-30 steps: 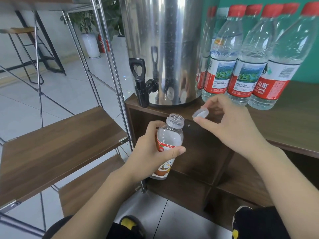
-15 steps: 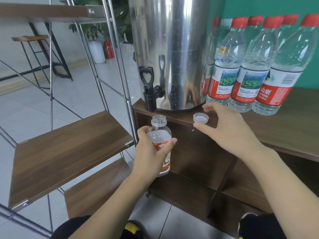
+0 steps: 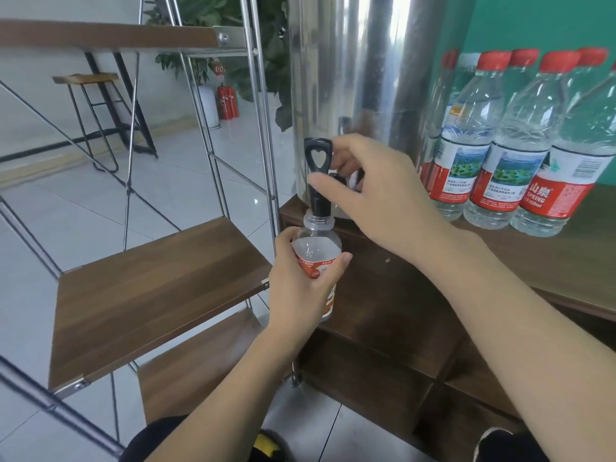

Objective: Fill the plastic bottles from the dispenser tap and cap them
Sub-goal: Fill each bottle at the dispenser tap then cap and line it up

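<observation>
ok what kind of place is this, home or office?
Probably an office or shop break area, not a home: a large steel dispenser on a wooden counter, a row of sealed red-capped water bottles, and a fire extinguisher on the tiled floor behind.

Bright, even daylight across the head view. Strong vertical glare streaks on the steel dispenser [image 3: 360, 95]; its surface mirrors the room. Soft sheen on the pale floor tiles [image 3: 83, 208], brighter toward the far left. Shadows weak; darkest area inside the wooden cabinet [image 3: 383, 361] under the counter. Wide-angle distortion: shelf rack poles [image 3: 263, 135] lean and bow, capped bottles [image 3: 520, 145] tilt outward at right edge. Slight softness at the lower corners; centre sharp.
</observation>
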{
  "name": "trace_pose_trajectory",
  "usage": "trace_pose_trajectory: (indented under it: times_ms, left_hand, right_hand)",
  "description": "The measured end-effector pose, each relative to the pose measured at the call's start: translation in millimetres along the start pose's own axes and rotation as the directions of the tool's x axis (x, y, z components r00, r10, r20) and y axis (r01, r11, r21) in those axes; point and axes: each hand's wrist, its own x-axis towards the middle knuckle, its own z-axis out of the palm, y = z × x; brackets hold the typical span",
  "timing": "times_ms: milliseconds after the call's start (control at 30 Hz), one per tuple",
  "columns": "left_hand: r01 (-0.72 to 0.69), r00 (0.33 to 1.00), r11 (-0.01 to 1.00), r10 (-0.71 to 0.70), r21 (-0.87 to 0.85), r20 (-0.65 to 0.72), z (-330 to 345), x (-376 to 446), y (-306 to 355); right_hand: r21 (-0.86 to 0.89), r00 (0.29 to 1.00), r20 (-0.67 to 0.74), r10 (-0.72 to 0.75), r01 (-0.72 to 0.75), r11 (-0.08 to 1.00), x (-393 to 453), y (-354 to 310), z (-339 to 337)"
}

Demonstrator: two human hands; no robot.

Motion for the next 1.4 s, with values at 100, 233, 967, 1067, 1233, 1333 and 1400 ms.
trace_pose_trajectory:
  times_ms: [100,233,967,1067,1233,1333,1400]
  left_hand:
    - [-0.018,1.000,0.999,0.017,-0.037,-0.010,0,3,1]
    - [-0.044,0.999,0.998,0.042,-0.055,-0.026,2,6,0]
    - [-0.055,0.997,0.992,0.048,-0.113,-0.060,13,14,-5]
    - [-0.068,0.997,0.992,0.063,-0.107,-0.052,14,15,-7]
    - [-0.077,0.996,0.993,0.072,-0.084,-0.060,16,17,-9]
    - [-0.070,0.996,0.995,0.065,-0.076,-0.065,17,18,-10]
    - [-0.069,0.996,0.995,0.064,-0.071,-0.065,18,19,-10]
  right_hand:
    - [-0.023,0.999,-0.043,-0.031,0.030,0.999,15,-7,-1]
    - [-0.003,0.989,-0.138,-0.056,0.056,0.998,27,-9,-1]
    - [-0.060,0.915,-0.195,-0.353,0.348,0.935,-25,23,19]
    - [-0.049,0.931,-0.211,-0.297,0.293,0.955,-36,40,18]
    - [-0.149,0.981,-0.147,-0.127,0.105,0.983,-59,85,7]
    - [-0.183,0.995,-0.102,-0.005,-0.014,0.983,-64,105,-8]
    - [-0.192,0.995,-0.084,0.048,-0.064,0.979,-66,110,-14]
